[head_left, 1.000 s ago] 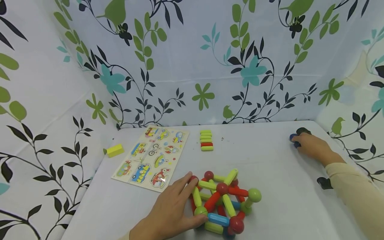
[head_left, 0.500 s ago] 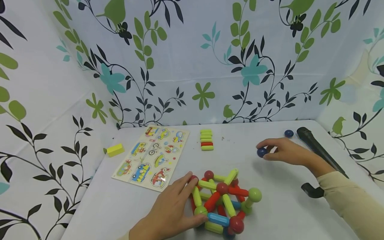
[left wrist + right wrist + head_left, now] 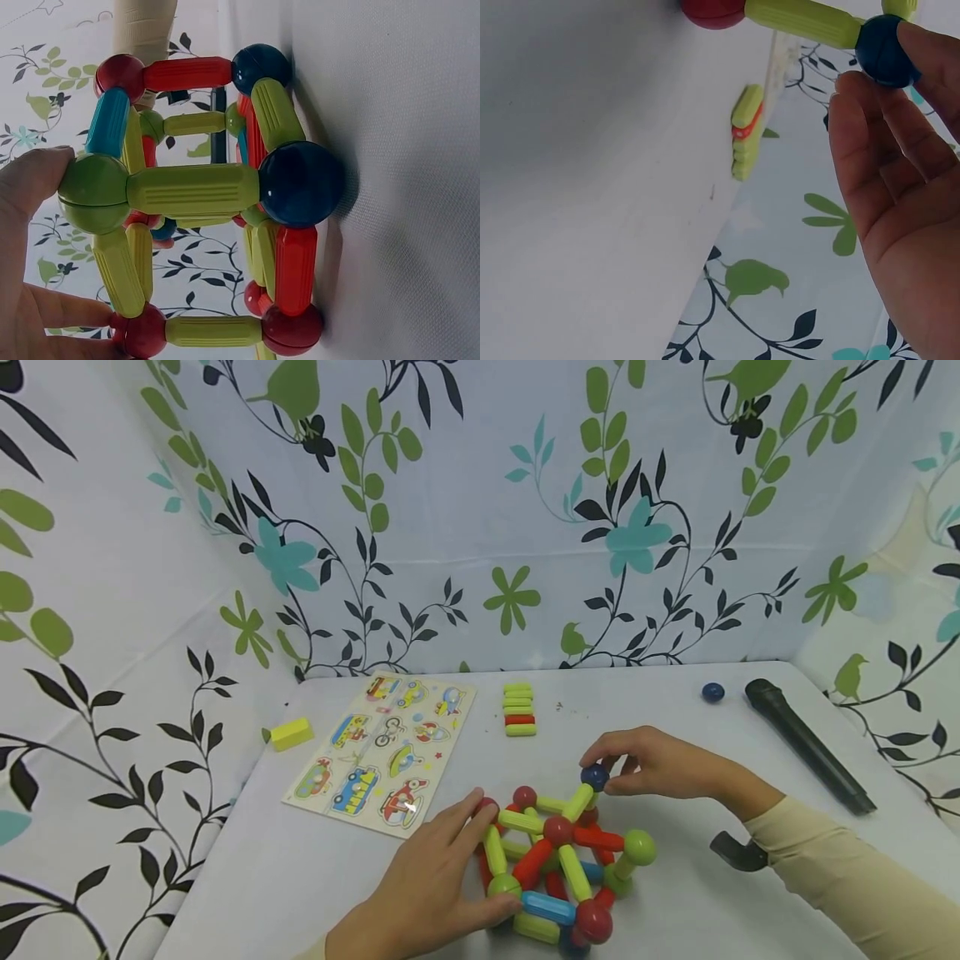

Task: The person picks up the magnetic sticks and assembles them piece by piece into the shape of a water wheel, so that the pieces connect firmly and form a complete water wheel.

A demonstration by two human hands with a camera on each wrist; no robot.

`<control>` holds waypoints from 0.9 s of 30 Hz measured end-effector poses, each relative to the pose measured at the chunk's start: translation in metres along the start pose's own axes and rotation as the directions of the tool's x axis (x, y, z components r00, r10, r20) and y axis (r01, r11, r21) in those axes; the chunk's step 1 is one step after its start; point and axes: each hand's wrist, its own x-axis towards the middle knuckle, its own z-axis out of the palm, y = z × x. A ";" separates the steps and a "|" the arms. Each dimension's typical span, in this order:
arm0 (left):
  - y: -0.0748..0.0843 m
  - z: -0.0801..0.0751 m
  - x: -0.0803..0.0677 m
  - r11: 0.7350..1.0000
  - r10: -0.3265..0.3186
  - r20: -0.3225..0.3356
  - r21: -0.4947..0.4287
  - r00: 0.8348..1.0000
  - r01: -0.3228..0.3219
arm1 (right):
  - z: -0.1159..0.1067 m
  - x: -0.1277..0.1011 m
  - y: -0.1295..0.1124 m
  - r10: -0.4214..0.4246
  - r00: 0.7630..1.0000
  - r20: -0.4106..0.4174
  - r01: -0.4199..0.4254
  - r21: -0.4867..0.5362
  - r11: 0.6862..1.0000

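Note:
A frame of magnetic rods and balls (image 3: 531, 862) in red, lime, green and blue stands on the near middle of the table. My left hand (image 3: 430, 878) rests on its left side, fingers extended; in the left wrist view the thumb touches a green ball (image 3: 95, 193) and the fingertips a red ball (image 3: 139, 330). Thumb and fingers of my right hand (image 3: 660, 767) pinch a dark blue ball (image 3: 595, 777) at the upper end of a lime rod (image 3: 579, 802). The right wrist view shows this blue ball (image 3: 887, 51) meeting the end of a lime rod (image 3: 802, 21).
A picture puzzle board (image 3: 381, 752) lies on the left, beside a yellow block (image 3: 291, 734). Several short rods (image 3: 519, 710) are lined up at the back. At the right are another blue ball (image 3: 712, 692), a black microphone (image 3: 810, 745) and a black curved piece (image 3: 738, 852).
My right hand has brought one blue ball leftward from the far right to the frame's top rod. The second blue ball and the microphone came into view. My left hand has stayed put.

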 end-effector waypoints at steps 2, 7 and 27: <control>0.000 -0.001 0.000 1.000 -0.001 -0.003 0.003 1.000 0.001 | 0.000 0.001 -0.001 0.001 1.000 -0.003 -0.001 -0.007 1.000; -0.001 -0.002 0.000 1.000 -0.011 -0.003 -0.002 1.000 0.011 | -0.002 0.005 0.001 -0.001 1.000 0.017 0.001 -0.010 1.000; -0.003 0.000 -0.001 1.000 0.020 0.001 -0.009 1.000 -0.020 | 0.019 0.134 0.047 -0.020 0.999 0.029 0.033 -0.613 0.789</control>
